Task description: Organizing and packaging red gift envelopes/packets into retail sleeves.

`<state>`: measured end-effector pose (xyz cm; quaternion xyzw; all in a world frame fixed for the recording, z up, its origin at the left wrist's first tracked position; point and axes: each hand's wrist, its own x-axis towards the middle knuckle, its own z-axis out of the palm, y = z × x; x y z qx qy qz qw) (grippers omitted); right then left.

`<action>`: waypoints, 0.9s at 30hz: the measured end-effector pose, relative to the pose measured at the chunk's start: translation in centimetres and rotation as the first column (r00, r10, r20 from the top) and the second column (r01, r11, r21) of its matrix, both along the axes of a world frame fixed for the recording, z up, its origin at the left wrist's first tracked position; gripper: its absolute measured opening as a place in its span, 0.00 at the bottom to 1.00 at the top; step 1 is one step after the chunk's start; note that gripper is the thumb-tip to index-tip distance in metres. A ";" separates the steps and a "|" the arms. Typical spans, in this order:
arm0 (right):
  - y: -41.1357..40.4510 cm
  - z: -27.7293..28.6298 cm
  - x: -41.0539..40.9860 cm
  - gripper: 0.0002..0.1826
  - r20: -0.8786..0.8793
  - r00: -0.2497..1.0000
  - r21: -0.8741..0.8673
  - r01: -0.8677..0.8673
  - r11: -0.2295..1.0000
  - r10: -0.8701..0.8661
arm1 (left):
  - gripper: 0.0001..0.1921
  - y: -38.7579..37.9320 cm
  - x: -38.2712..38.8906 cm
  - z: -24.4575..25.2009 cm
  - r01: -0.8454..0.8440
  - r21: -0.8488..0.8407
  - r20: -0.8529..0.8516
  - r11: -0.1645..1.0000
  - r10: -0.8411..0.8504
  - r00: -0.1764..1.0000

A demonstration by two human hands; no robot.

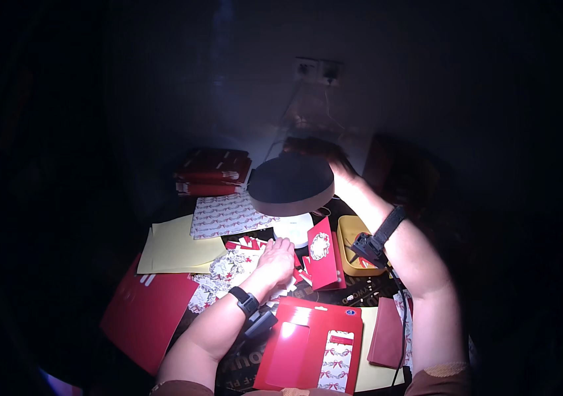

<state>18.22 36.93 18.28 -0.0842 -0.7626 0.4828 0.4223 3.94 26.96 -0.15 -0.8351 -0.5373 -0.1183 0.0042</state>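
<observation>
My right hand (318, 148) is at the back rim of a desk lamp's round dark head (291, 183), on which it seems to have hold; the fingers are dim and partly hidden. My left hand (277, 260) lies palm down, its fingertips at the near edge of the lamp's white round base (297, 225). What is under that palm is hidden. Around it are cut-out paper wreaths (234, 265) and red and white paper pieces (246, 243). Just to its right stands a folded red card (320, 262) with a wreath on its front.
A yellow tray (343, 247) sits under my right forearm. Nearest me lies a red windowed package (311, 346). Dark red envelopes (387, 331) are to its right. Cream sheets (177, 245), patterned paper (222, 215), a red folder (150, 312) and stacked red packs (214, 168) are at left. Wall sockets (318, 70) hold plugs.
</observation>
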 end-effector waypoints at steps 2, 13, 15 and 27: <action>0.9 -0.6 -0.6 0.14 -0.088 0.972 0.125 0.228 0.966 -0.219 | 0.22 -0.1 0.0 0.3 -0.013 -0.028 -0.007 1.000 0.013 1.000; 0.3 1.4 0.5 0.13 -0.003 0.918 0.718 0.277 0.638 -0.396 | 0.22 0.0 -0.1 0.2 -0.028 0.007 -0.023 1.000 0.028 0.999; 0.1 1.8 0.5 0.13 0.012 0.921 0.678 0.278 0.680 -0.388 | 0.22 0.0 -0.2 0.4 -0.018 -0.046 -0.049 0.999 0.016 0.999; -0.6 2.9 0.7 0.14 0.044 0.919 0.587 0.293 0.755 -0.391 | 0.31 0.1 0.1 0.3 -0.056 -0.062 -0.034 0.997 0.054 0.998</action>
